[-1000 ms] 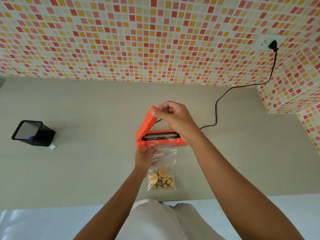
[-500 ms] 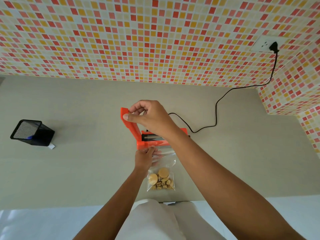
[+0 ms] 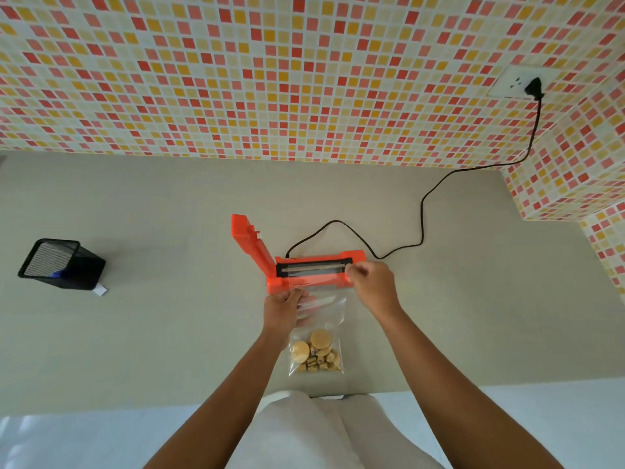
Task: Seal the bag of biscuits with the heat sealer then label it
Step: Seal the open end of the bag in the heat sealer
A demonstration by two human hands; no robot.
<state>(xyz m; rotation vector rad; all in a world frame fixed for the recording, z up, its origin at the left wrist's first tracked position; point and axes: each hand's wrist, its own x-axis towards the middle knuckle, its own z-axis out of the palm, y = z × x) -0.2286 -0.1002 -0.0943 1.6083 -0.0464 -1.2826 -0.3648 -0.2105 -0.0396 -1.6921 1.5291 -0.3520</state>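
An orange heat sealer (image 3: 314,282) lies in the middle of the grey counter, its lid (image 3: 248,243) swung up and back to the left, baring the black sealing strip. A clear bag of biscuits (image 3: 318,350) lies just in front of it, biscuits at the near end, open end at the sealer. My left hand (image 3: 285,308) pinches the bag's top left corner against the sealer's front edge. My right hand (image 3: 372,287) has its fingers closed on the bag's top right corner beside the strip's right end.
A black mesh pen holder (image 3: 61,264) stands at the left with a small white label (image 3: 100,290) beside it. The sealer's black cord (image 3: 422,214) runs right and up to a wall socket (image 3: 521,83). A tiled wall rises behind; the counter's near edge (image 3: 135,404) is close.
My right hand let go of the lid, which now stands fully open to the left, and dropped to the bag's right top corner. My left hand stayed on the bag.
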